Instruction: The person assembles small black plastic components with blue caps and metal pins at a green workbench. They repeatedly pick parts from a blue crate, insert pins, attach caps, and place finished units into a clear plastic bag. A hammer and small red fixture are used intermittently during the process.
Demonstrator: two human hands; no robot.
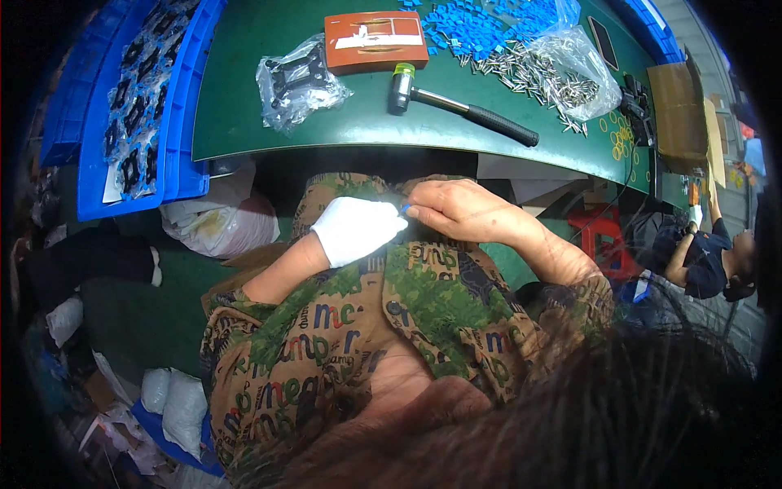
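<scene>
Left hand: the left hand (356, 229), in a white glove, is curled narrow at the person's lap, fingertips meeting a small blue plastic piece (404, 209).
Right hand: the bare right hand (458, 210) is bent close, pinching that same blue piece from the 3 o'clock side.
Blue piece: held between both hands, below the near edge of the green counter (244, 106).
Counter, 12 o'clock: a heap of small blue plastic parts (476, 28); a brown rectangular box (375, 41) beside it.
Counter, 1 o'clock: loose silvery metal pins (529, 75) spilling from a clear bag.
Hammer: a black-handled mallet (464, 106) lies untouched.
Progress: I judge many parts and pins remain unassembled; finished ones I cannot pick out.
</scene>
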